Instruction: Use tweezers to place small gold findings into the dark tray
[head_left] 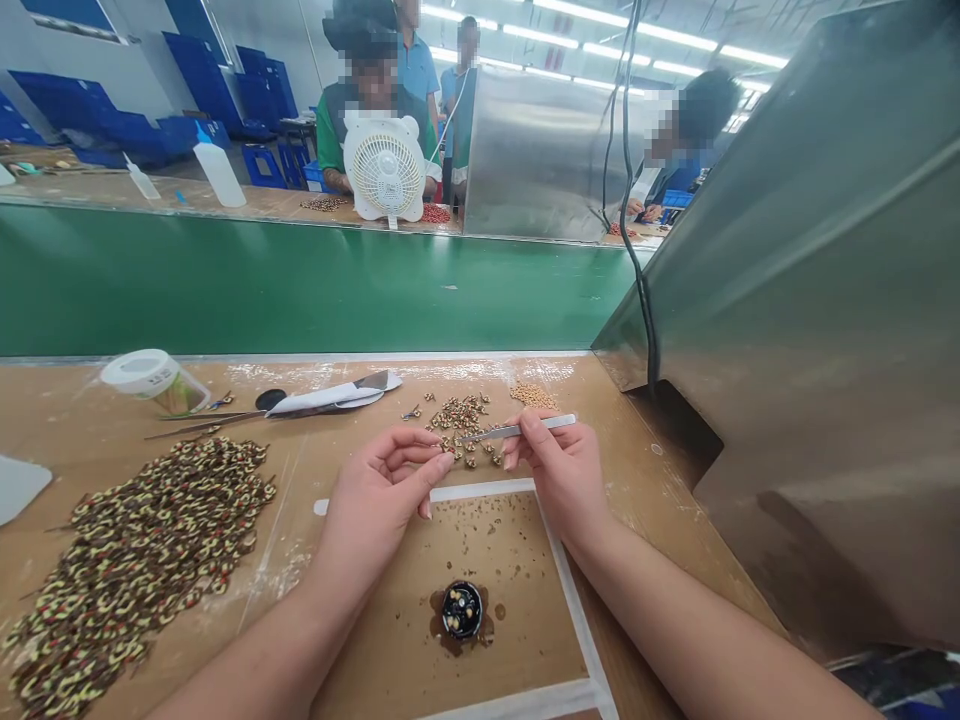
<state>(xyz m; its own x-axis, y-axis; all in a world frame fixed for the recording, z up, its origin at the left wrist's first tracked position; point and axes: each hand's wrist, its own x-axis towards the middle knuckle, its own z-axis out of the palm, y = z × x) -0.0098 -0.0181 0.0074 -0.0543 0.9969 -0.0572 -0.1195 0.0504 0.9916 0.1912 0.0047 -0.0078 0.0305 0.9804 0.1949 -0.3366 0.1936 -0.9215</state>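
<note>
My right hand [559, 465] grips a pair of metal tweezers [559, 423], their tips pointing left toward my left hand. My left hand [394, 475] has its thumb and forefinger pinched together near those tips; whatever lies between them is too small to make out. Behind the tweezers is a loose pile of small brown and cream painted pieces [457, 412]. Tiny tan beads [532, 396] lie in a heap beyond my right hand. Below my hands, a small round black pot [461, 610] holds dark liquid and several pale beads, with brown stains around it.
A large heap of painted pieces [150, 545] covers the left of the table. Behind it are a clear plastic tub [161, 383] and a paper-wrapped blade [334, 395]. A metal hood [810, 380] rises at right, cables hanging beside it. Co-workers sit beyond a green partition [300, 290].
</note>
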